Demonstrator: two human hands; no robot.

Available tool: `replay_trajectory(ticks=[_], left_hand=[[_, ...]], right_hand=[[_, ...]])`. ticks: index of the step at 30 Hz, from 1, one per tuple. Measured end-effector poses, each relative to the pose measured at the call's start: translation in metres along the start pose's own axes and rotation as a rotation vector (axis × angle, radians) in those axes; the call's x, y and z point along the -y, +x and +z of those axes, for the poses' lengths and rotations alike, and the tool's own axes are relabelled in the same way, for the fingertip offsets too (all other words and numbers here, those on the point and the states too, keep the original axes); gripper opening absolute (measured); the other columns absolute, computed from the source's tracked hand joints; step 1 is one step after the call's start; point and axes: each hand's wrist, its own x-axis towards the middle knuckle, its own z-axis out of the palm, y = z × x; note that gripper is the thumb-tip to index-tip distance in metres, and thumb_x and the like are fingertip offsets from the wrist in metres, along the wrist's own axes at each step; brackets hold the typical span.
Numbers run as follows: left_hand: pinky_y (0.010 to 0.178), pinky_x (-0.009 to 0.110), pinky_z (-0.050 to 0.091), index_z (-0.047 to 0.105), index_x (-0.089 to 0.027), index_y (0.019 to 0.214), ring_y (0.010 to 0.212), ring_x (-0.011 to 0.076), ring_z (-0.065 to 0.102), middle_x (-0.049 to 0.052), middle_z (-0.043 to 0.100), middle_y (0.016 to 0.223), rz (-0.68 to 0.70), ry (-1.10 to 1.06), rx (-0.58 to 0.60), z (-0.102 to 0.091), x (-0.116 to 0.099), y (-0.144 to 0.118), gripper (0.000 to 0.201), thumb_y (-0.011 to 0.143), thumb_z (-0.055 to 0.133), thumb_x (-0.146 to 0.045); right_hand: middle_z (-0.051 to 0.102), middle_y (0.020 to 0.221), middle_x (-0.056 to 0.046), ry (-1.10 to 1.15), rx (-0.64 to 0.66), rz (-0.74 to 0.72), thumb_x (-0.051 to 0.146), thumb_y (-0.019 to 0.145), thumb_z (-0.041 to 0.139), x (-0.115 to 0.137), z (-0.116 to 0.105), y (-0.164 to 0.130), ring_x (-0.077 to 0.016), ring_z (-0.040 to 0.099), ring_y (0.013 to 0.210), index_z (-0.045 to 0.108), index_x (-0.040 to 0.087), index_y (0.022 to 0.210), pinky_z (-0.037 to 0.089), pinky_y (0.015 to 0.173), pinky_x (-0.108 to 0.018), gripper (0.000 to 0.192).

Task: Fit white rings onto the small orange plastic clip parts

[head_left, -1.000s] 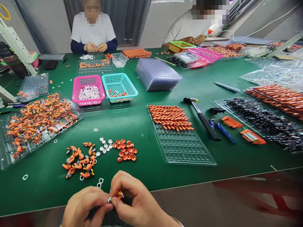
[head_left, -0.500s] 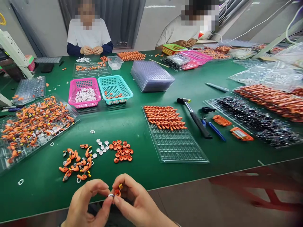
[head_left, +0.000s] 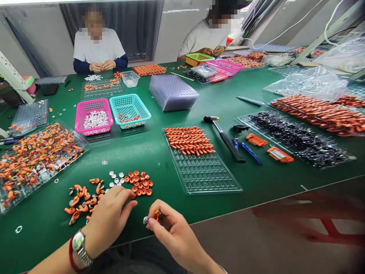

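Green table (head_left: 128, 152), fine fingertip work

The left hand (head_left: 112, 213) hangs beside the orange cups (head_left: 139, 184), thumb and fingertips parted. The right hand (head_left: 171, 230) pinches an orange piece (head_left: 157, 218) near the table's front edge; a light, steady grip probably suits it. Farther off, the pink basket (head_left: 94, 131) holds white discs (head_left: 96, 119), the teal basket (head_left: 132, 124) orange bits (head_left: 127, 116).

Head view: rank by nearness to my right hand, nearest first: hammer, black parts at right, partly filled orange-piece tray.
1. Partly filled tray, ahead-right of your right hand.
2. Hammer, right of that tray.
3. Black parts, right of the hammer.
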Motion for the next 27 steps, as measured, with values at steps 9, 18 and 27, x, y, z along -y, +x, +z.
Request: replay_trajectory(ticks=[9, 18, 27], left_hand=[[0.062, 0.032, 0.048, 0.062, -0.016, 0.078, 0.068, 0.0215, 0.061, 0.004, 0.063, 0.079, -0.065, 0.072, 0.096, 0.002, 0.005, 0.024, 0.008, 0.084, 0.06, -0.01], [0.064, 0.026, 0.051, 0.071, -0.019, 0.101, 0.069, 0.0156, 0.064, 0.004, 0.066, 0.083, -0.074, -0.145, -0.005, -0.006, 0.014, -0.008, 0.029, 0.086, 0.048, -0.011], [0.06, 0.02, 0.055, 0.074, -0.022, 0.09, 0.069, 0.0153, 0.067, 0.002, 0.072, 0.082, -0.37, -0.854, -0.113, -0.002, -0.003, -0.046, 0.013, 0.087, 0.063, -0.028]], right_hand=[[0.048, 0.074, 0.001, -0.029, -0.017, 0.015, 0.031, 0.089, 0.051, 0.0, -0.002, 0.003, -0.0156, 0.049, 0.065, 0.05, 0.02, 0.078, 0.039, 0.061, -0.028, 0.015], [0.048, 0.074, 0.001, -0.026, 0.024, -0.028, 0.027, 0.088, 0.052, 0.008, 0.011, 0.007, -0.015, 0.047, 0.065, 0.049, 0.02, 0.077, 0.04, 0.059, -0.027, 0.013], [0.053, 0.074, 0.0, -0.155, 0.056, -0.128, 0.02, 0.088, 0.051, 0.014, 0.023, 0.001, -0.0152, 0.051, 0.068, 0.051, 0.021, 0.077, 0.043, 0.064, -0.026, 0.011]])
